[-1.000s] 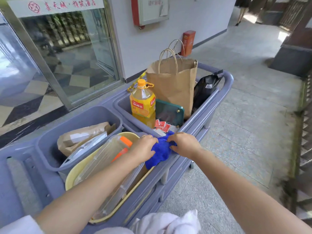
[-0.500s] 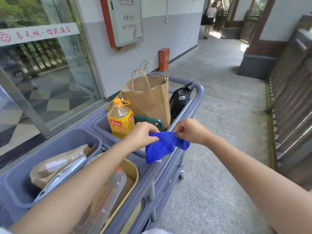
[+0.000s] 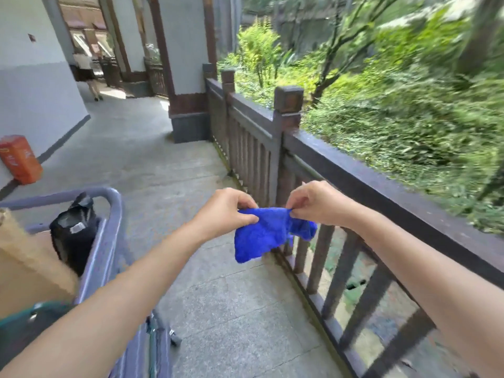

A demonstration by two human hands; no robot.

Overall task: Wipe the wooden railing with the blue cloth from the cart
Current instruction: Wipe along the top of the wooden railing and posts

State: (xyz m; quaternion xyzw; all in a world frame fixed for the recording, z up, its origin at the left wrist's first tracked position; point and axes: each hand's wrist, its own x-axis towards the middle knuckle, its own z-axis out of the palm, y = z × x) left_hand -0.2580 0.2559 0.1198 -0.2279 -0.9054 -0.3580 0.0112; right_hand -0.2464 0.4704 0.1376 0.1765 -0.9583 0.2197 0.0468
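The blue cloth [image 3: 268, 233] hangs crumpled in the air between both hands, above the stone floor and just left of the railing. My left hand [image 3: 225, 211] pinches its left upper edge. My right hand [image 3: 317, 201] pinches its right upper edge. The dark wooden railing [image 3: 381, 186] runs from the lower right up toward the middle, with a square post [image 3: 287, 105] and vertical bars below its top rail. The grey cart [image 3: 109, 241] stands at the lower left, apart from the cloth.
In the cart sit a brown paper bag [image 3: 24, 263] and a black bag [image 3: 73, 236]. An orange box [image 3: 19, 159] stands by the left wall. A person [image 3: 87, 75] walks far down the corridor. Green plants grow beyond the railing.
The view has swung right from the cart toward the railing. Both hands lifted the blue cloth out of the cart and carried it right, still stretched between them.
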